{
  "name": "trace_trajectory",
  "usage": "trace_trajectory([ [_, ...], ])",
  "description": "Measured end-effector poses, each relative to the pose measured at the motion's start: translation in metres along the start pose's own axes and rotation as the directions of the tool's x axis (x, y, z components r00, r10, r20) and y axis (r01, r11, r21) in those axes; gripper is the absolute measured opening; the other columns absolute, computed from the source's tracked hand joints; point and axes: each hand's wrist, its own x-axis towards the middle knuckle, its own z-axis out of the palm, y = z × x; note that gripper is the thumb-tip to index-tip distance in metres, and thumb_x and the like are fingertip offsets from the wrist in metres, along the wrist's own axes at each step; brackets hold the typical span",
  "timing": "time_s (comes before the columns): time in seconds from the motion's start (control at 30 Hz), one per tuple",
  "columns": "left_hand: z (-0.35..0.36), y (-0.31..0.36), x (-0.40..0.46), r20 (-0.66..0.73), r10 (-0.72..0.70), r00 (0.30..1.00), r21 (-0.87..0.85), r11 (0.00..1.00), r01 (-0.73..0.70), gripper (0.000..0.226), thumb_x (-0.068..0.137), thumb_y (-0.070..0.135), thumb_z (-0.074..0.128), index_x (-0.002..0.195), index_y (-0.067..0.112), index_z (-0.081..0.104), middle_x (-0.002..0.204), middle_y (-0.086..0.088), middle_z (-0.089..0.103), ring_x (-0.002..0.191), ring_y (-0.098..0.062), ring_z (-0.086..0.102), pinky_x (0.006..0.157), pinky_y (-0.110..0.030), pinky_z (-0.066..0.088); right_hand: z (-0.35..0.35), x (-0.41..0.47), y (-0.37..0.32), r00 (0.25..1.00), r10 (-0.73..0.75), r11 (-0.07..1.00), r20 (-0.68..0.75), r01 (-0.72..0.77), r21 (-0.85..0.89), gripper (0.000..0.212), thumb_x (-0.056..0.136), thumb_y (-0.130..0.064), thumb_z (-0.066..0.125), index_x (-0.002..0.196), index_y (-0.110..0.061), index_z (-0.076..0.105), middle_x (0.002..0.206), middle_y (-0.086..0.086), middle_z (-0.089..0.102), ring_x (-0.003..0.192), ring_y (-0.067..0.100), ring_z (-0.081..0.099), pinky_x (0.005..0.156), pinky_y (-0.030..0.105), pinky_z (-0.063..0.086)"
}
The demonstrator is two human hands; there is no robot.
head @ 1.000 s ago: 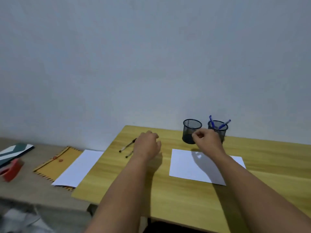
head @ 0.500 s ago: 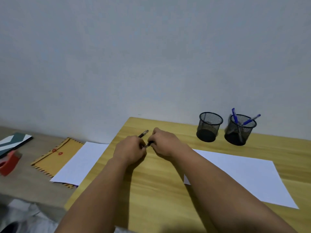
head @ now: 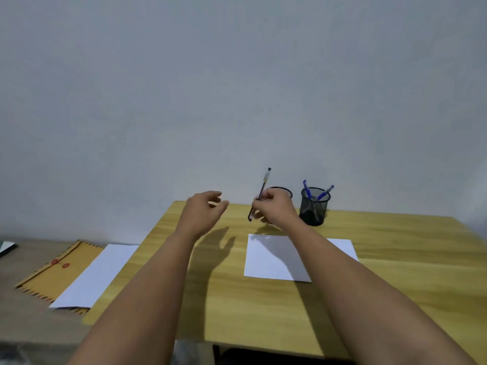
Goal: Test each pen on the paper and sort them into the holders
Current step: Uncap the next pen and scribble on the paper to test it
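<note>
My right hand (head: 278, 210) grips a black pen (head: 264, 183) with a clear barrel, held nearly upright above the table's far side, just beyond the white test paper (head: 274, 259). My left hand (head: 201, 213) hovers over the table to the left, thumb and fingers curled close together; whether they pinch something small is not visible. Two black mesh holders stand at the back. The left holder (head: 286, 192) is mostly hidden behind my right hand. The right holder (head: 315, 208) has blue pens (head: 325, 192) in it. No loose pens show on the table.
The wooden table (head: 395, 272) stands against a plain wall. Left of it, on a lower grey surface, lie a white sheet (head: 97, 272) and a tan envelope (head: 58, 270) with red buttons. My forearms cross the table's near half.
Both hands were together on a pen at the table's left back. Now my right hand has carried the pen right and up toward the holders, and my left hand has let go and lifted.
</note>
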Motion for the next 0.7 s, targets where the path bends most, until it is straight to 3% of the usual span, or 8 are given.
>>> trace_trajectory([
  [0.07, 0.010, 0.017, -0.001, 0.157, -0.050, 0.986, -0.097, 0.993, 0.066, 0.034, 0.091, 0.037, 0.072, 0.116, 0.013, 0.073, 0.107, 0.000, 0.076, 0.086, -0.016, 0.072, 0.074, -0.031, 0.058, -0.017, -0.011, -0.008, 0.995, 0.075, 0.963, 0.072, -0.091, 0.252, 0.021, 0.095, -0.010, 0.074, 0.079, -0.012, 0.061, 0.080, 0.009, 0.077, 0.070, 0.027, 0.076, 0.054, 0.026, 0.050],
  [0.17, 0.027, 0.040, -0.007, 0.323, -0.051, 0.945, -0.240, 0.961, 0.134, 0.021, 0.095, 0.026, 0.069, 0.095, 0.007, 0.079, 0.091, -0.009, 0.078, 0.083, -0.022, 0.075, 0.078, -0.040, 0.062, -0.032, -0.025, -0.010, 0.991, 0.077, 0.939, 0.108, -0.109, 0.326, 0.012, 0.096, -0.013, 0.075, 0.089, -0.010, 0.066, 0.075, 0.003, 0.076, 0.060, 0.019, 0.071, 0.054, 0.029, 0.046],
  [0.3, 0.043, 0.060, -0.012, 0.402, -0.050, 0.914, -0.366, 0.907, 0.210, 0.024, 0.094, 0.020, 0.072, 0.097, -0.004, 0.076, 0.084, -0.015, 0.075, 0.077, -0.017, 0.071, 0.081, -0.039, 0.063, -0.047, -0.030, 0.003, 0.993, 0.086, 0.903, 0.077, -0.110, 0.416, 0.018, 0.099, -0.020, 0.075, 0.085, -0.014, 0.066, 0.082, 0.010, 0.075, 0.056, 0.013, 0.065, 0.049, 0.024, 0.046],
  [0.43, 0.055, 0.069, -0.011, 0.452, -0.057, 0.890, -0.408, 0.874, 0.263, 0.028, 0.096, 0.013, 0.068, 0.099, -0.014, 0.070, 0.075, -0.015, 0.062, 0.070, -0.020, 0.060, 0.081, -0.040, 0.064, -0.048, -0.031, 0.011, 0.982, 0.164, 0.873, 0.090, -0.187, 0.450, 0.013, 0.102, -0.024, 0.072, 0.098, -0.012, 0.070, 0.084, 0.012, 0.073, 0.057, 0.010, 0.064, 0.050, 0.020, 0.045],
  [0.53, 0.058, 0.067, -0.006, 0.490, -0.053, 0.870, -0.332, 0.912, 0.243, 0.028, 0.096, 0.012, 0.069, 0.093, -0.016, 0.070, 0.071, -0.014, 0.060, 0.066, -0.019, 0.059, 0.072, -0.036, 0.064, -0.056, -0.017, 0.018, 0.947, 0.319, 0.694, -0.021, -0.219, 0.686, 0.019, 0.106, -0.018, 0.062, 0.096, -0.006, 0.072, 0.062, -0.001, 0.071, 0.048, 0.004, 0.060, 0.043, 0.014, 0.037],
  [0.6, 0.054, 0.047, -0.004, 0.499, -0.109, 0.860, -0.244, 0.935, 0.260, 0.026, 0.095, 0.013, 0.070, 0.090, -0.013, 0.071, 0.070, -0.012, 0.063, 0.066, -0.019, 0.062, 0.067, -0.032, 0.062, -0.079, -0.004, 0.026, 0.891, 0.434, 0.555, -0.137, -0.145, 0.819, 0.023, 0.107, -0.014, 0.058, 0.093, -0.003, 0.072, 0.058, -0.002, 0.069, 0.042, 0.002, 0.056, 0.038, 0.013, 0.033],
  [0.7, 0.048, 0.001, 0.001, 0.305, -0.178, 0.936, -0.093, 0.972, 0.215, 0.021, 0.093, 0.021, 0.072, 0.083, 0.002, 0.075, 0.072, -0.006, 0.069, 0.068, -0.018, 0.064, 0.064, -0.035, 0.061, -0.100, 0.008, 0.035, 0.872, 0.363, 0.769, -0.328, -0.082, 0.634, 0.016, 0.101, -0.019, 0.069, 0.090, -0.008, 0.072, 0.065, 0.002, 0.063, 0.040, 0.006, 0.049, 0.039, 0.018, 0.035],
])
